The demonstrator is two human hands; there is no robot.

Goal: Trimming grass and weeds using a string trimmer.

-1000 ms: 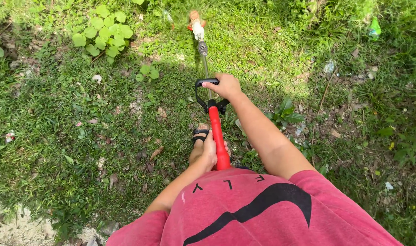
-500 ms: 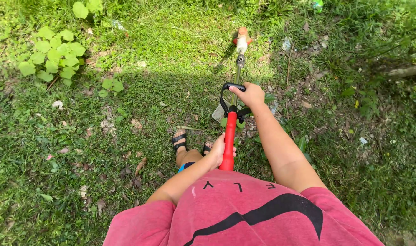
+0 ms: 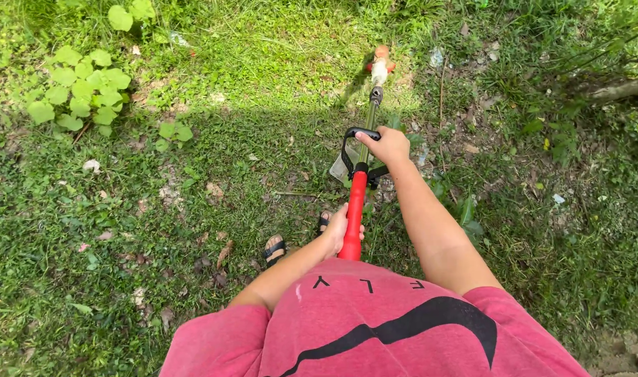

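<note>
While your right hand and left hand clamped the trimmer, its head risked flinging debris at your sandalled feet.

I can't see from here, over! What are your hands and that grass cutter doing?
Left hand grips the red shaft. Right hand grips the black loop handle. Cutter head low over the grass. Sandalled feet behind it, nothing blocking.

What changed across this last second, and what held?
The trimmer's head swung rightward over the grass, and the view shifted with it. Nothing was released: the right hand stays on the black loop handle, the left hand on the red shaft.
</note>
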